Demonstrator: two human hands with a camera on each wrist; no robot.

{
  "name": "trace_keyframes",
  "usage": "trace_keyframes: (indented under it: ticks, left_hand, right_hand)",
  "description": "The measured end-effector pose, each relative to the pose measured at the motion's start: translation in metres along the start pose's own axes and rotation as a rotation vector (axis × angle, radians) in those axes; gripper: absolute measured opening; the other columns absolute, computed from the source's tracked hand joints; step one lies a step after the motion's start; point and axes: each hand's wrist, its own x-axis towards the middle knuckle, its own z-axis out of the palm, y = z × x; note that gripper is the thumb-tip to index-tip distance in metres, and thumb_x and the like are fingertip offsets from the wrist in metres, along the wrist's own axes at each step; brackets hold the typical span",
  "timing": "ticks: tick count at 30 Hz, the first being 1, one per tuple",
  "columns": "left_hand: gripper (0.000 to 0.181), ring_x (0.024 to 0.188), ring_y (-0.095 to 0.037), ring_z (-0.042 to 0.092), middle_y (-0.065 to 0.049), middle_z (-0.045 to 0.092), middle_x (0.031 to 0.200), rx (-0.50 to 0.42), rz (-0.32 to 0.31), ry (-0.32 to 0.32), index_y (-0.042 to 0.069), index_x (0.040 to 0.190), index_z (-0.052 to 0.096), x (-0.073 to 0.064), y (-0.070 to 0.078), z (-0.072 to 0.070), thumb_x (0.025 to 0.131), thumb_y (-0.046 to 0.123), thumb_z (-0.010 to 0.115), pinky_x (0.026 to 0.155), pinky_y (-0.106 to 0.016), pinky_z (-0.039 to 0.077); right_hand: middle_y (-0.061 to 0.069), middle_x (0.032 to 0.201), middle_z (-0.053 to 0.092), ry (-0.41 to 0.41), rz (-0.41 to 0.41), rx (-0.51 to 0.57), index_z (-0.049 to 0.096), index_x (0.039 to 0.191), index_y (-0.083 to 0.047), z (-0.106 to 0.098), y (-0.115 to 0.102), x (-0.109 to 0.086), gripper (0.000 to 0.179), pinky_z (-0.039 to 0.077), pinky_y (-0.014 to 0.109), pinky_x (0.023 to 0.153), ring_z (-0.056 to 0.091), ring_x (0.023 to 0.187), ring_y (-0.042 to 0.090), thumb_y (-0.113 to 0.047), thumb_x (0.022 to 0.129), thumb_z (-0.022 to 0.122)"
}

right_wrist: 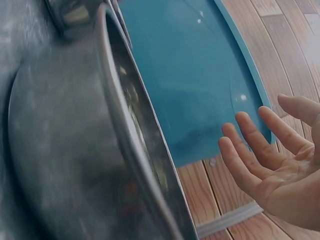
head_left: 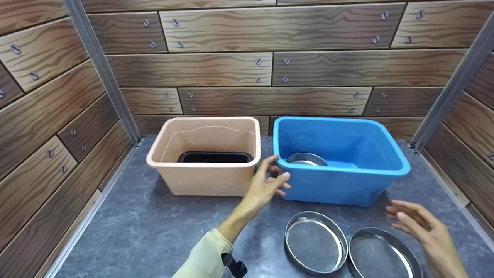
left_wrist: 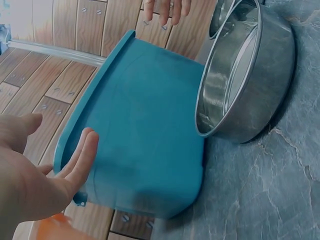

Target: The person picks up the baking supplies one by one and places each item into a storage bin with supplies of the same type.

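Blue bin [head_left: 332, 187] stood toward the back edge of the worktop [head_left: 127, 227] in the head view, one round metal item [head_left: 307, 158] inside; the beige bin [head_left: 208, 179] beside it contained a black object [head_left: 216, 157]. Two metal sieves [head_left: 316, 245] lay toward the front edge. Left wrist view: the left hand [left_wrist: 37, 180] was released at the blue rim; contact was indeterminate. Right wrist view: the right hand [right_wrist: 275, 167] was released, near one sieve.

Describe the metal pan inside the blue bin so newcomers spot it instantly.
Find the blue bin, right of the peach bin in the head view. Inside its left end, partly hidden by the bin's front, is a round silver pan. Unlike the two similar pans on the tabletop, this one is in a bin.
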Motion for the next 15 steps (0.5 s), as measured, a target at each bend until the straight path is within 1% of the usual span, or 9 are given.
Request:
trace_keyframes:
  ticks: [4,7,10,15]
  left_hand:
    - [0.065,0.090,-0.025,0.074,-0.018,0.052,0.127,-0.018,0.034,-0.006,0.013,0.156,0.042,0.004,-0.003,0.002,0.099,0.021,0.072,0.079,-0.037,0.063]
    - [0.066,0.089,-0.024,0.074,-0.019,0.051,0.123,-0.038,0.051,-0.004,0.012,0.155,0.043,0.008,-0.005,0.002,0.097,0.017,0.074,0.079,-0.034,0.063]
    - [0.067,0.087,-0.021,0.074,-0.018,0.052,0.119,-0.073,0.054,-0.003,0.011,0.155,0.044,0.011,-0.006,0.003,0.096,0.014,0.075,0.078,-0.034,0.063]
    - [0.068,0.081,-0.018,0.074,-0.014,0.059,0.108,-0.139,0.045,0.008,0.009,0.155,0.044,0.018,-0.007,0.004,0.095,0.008,0.075,0.076,-0.033,0.064]
  right_hand:
    - [0.001,0.121,0.074,0.015,0.021,0.000,0.055,0.142,0.004,-0.014,0.007,-0.008,0.036,0.062,0.027,0.086,0.073,0.109,0.013,0.004,0.106,0.052]
    - [-0.003,0.120,0.074,0.025,0.065,-0.024,0.058,0.141,-0.001,-0.023,0.012,-0.013,0.036,0.062,0.025,0.084,0.072,0.108,0.008,0.001,0.106,0.054]
    - [-0.009,0.117,0.074,0.046,0.147,-0.081,0.060,0.141,-0.009,-0.030,0.016,-0.015,0.035,0.061,0.022,0.081,0.071,0.104,0.003,-0.006,0.106,0.058]
    - [-0.018,0.110,0.073,0.089,0.281,-0.172,0.061,0.140,-0.018,-0.038,0.025,-0.016,0.035,0.060,0.018,0.078,0.069,0.100,-0.002,-0.017,0.105,0.064]
